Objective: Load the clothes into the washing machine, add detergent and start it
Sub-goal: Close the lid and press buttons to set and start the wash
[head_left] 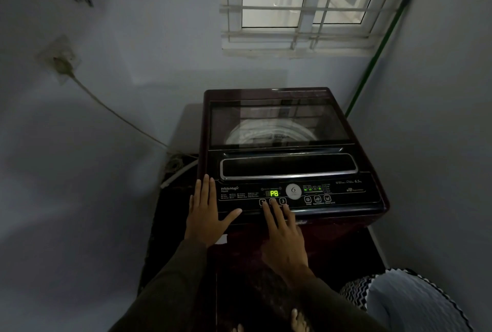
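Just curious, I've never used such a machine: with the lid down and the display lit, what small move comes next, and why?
Probably a press with the right hand, whose fingertips lie on the numbered buttons under the display. The lid is shut and the display reads P8, so a programme seems set; the left hand only rests flat on the washing machine.

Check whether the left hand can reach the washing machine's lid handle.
Probably yes. The left hand lies flat and empty on the left corner of the control panel, and the lid handle sits just behind it with nothing between; the right hand is aside at the numbered buttons.
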A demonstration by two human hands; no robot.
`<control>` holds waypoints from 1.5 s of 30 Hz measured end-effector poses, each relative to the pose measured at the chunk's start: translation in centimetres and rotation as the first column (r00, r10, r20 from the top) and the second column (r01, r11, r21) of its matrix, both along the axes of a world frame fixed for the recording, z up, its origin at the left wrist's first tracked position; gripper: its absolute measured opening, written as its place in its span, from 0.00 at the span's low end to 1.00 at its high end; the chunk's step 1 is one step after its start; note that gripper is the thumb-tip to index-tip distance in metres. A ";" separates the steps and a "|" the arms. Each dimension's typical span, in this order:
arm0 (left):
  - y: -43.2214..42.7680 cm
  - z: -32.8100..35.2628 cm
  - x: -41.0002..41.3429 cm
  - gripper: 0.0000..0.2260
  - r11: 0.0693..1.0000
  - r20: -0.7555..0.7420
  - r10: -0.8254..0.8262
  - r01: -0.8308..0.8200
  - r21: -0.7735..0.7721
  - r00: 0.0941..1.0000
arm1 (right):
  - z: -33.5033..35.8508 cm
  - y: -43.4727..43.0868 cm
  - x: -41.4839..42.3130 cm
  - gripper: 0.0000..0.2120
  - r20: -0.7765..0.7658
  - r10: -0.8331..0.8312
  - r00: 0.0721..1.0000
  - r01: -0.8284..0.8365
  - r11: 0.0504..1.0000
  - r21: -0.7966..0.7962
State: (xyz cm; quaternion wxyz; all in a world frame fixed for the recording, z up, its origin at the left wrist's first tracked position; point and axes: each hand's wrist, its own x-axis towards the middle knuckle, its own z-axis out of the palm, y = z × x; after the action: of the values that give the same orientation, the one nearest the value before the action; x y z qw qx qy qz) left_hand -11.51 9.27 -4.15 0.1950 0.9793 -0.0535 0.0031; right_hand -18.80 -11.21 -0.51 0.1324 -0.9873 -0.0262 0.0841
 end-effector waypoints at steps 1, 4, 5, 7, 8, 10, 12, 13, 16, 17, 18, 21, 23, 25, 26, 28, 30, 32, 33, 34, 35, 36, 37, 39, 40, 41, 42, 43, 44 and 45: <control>0.0 0.1 0.0 0.51 1.000 -0.001 0.000 0.000 0.001 1.000 | 0.0 0.1 0.0 0.45 0.002 -0.005 1.000 0.005 1.000 0.003; 0.0 0.2 0.0 0.51 1.000 -0.003 0.003 -0.002 0.002 1.000 | 0.0 0.2 0.0 0.45 0.004 -0.014 1.000 0.014 1.000 0.008; 0.0 0.2 0.0 0.51 1.000 -0.002 0.003 -0.003 0.002 1.000 | 0.0 0.2 0.0 0.45 0.001 -0.012 1.000 0.012 1.000 0.010; 0.0 0.1 0.0 0.51 1.000 -0.001 0.002 -0.002 0.004 1.000 | 0.0 0.1 0.0 0.46 -0.005 -0.005 1.000 0.006 1.000 0.013; 0.0 0.1 -0.1 0.51 1.000 0.000 0.002 -0.002 0.005 1.000 | 0.1 0.1 0.0 0.46 -0.006 -0.005 1.000 0.005 1.000 0.015; 0.0 0.1 -0.1 0.51 1.000 0.000 0.002 -0.002 0.007 1.000 | 0.1 0.0 0.1 0.46 -0.004 -0.007 1.000 0.007 1.000 0.017; 0.0 0.1 -0.1 0.51 1.000 0.000 0.002 -0.002 0.003 1.000 | 0.2 0.0 0.2 0.46 0.001 -0.008 1.000 0.008 1.000 0.012; 0.0 0.2 -0.1 0.51 1.000 -0.001 0.001 -0.001 -0.001 1.000 | 0.2 0.1 0.1 0.46 0.000 -0.012 1.000 0.012 1.000 0.011; 0.0 0.2 -0.1 0.51 1.000 -0.003 0.002 -0.002 0.000 1.000 | 0.0 0.2 0.0 0.47 -0.005 -0.018 1.000 0.018 1.000 0.007; 0.0 0.2 -0.1 0.51 1.000 -0.005 0.001 -0.002 -0.002 1.000 | 0.0 0.3 0.0 0.47 -0.004 -0.019 1.000 0.019 1.000 0.005; 0.0 0.1 -0.1 0.51 1.000 -0.007 0.001 -0.001 -0.005 1.000 | 0.0 0.3 0.0 0.47 -0.002 -0.019 1.000 0.019 1.000 0.002; 0.0 0.0 0.0 0.50 1.000 -0.002 0.001 -0.001 0.005 1.000 | -0.1 0.3 0.0 0.46 -0.002 -0.024 1.000 0.024 1.000 0.005; 0.0 0.0 0.0 0.50 1.000 -0.006 0.002 -0.002 0.009 1.000 | 0.0 0.2 0.1 0.47 0.005 -0.028 1.000 0.028 1.000 0.013; 0.0 0.1 0.0 0.50 1.000 -0.007 0.000 0.000 -0.002 1.000 | 0.1 0.0 0.2 0.47 -0.002 -0.020 1.000 0.020 1.000 0.010; 0.0 0.2 -0.1 0.50 1.000 -0.008 -0.002 0.002 -0.004 1.000 | 0.2 -0.1 0.3 0.47 -0.009 -0.012 1.000 0.012 1.000 0.002; 0.0 0.2 -0.1 0.50 1.000 -0.014 -0.005 0.005 -0.003 1.000 | 0.4 -0.2 0.2 0.47 -0.013 0.003 1.000 -0.003 1.000 -0.012; 0.0 0.3 -0.1 0.51 1.000 -0.020 -0.004 0.004 -0.008 1.000 | 0.5 -0.4 0.1 0.45 -0.002 0.023 1.000 -0.023 0.999 -0.028; 0.1 0.4 -0.1 0.51 1.000 -0.025 -0.003 0.002 -0.009 1.000 | 0.5 -0.8 -0.1 0.44 0.008 0.027 1.000 -0.026 0.998 -0.051; 0.1 0.4 -0.1 0.51 1.000 -0.025 -0.003 0.003 -0.005 1.000 | 0.4 -1.1 -0.3 0.43 0.012 0.015 1.000 -0.015 0.998 -0.059; 0.1 0.4 -0.1 0.51 1.000 -0.025 -0.005 0.005 -0.002 1.000 | 0.4 -1.4 -0.4 0.43 0.017 -0.007 1.000 0.008 0.998 -0.055; 0.1 0.3 -0.1 0.51 1.000 -0.023 -0.008 0.008 -0.003 1.000 | 0.4 -1.7 -0.6 0.42 0.021 -0.030 0.999 0.030 0.999 -0.045; 0.1 0.3 -0.1 0.51 1.000 -0.020 -0.009 0.009 -0.006 1.000 | 0.4 -2.1 -0.6 0.42 0.026 -0.042 0.999 0.043 0.998 -0.038; 0.1 0.3 -0.1 0.51 1.000 -0.020 -0.010 0.010 -0.007 1.000 | 0.4 -2.3 -0.7 0.42 0.032 -0.045 0.998 0.047 0.998 -0.039; 0.1 0.3 -0.1 0.51 1.000 -0.024 -0.010 0.010 0.000 1.000 | 0.4 -2.6 -0.5 0.41 0.050 -0.055 0.997 0.057 0.997 -0.043; 0.1 0.3 0.0 0.51 1.000 -0.026 -0.010 0.010 0.002 1.000 | 0.5 -2.6 -0.4 0.40 0.057 -0.071 0.996 0.073 0.997 -0.038; 0.1 0.4 0.0 0.52 1.000 -0.028 -0.009 0.009 0.001 1.000 | 0.6 -2.6 -0.2 0.38 0.066 -0.092 0.994 0.094 0.995 -0.031; 0.0 0.4 0.0 0.52 1.000 -0.030 -0.009 0.009 -0.002 1.000 | 0.6 -2.6 -0.1 0.38 0.073 -0.110 0.991 0.112 0.993 -0.027; 0.1 0.4 0.0 0.52 1.000 -0.028 -0.010 0.010 -0.006 1.000 | 0.7 -2.6 0.0 0.37 0.078 -0.121 0.990 0.124 0.992 -0.026; 0.1 0.3 -0.1 0.52 1.000 -0.024 -0.010 0.010 -0.009 1.000 | 0.7 -2.6 0.1 0.37 0.079 -0.124 0.989 0.127 0.992 -0.028; 0.1 0.3 0.0 0.52 1.000 -0.021 -0.010 0.010 -0.010 1.000 | 0.7 -2.5 0.1 0.37 0.075 -0.121 0.990 0.123 0.992 -0.033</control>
State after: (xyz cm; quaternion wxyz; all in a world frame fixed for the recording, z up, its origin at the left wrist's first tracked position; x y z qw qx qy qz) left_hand -11.55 9.36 -3.86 0.2003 0.9781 -0.0562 -0.0081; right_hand -18.67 -13.75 0.17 0.1178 -0.9917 0.0310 0.0404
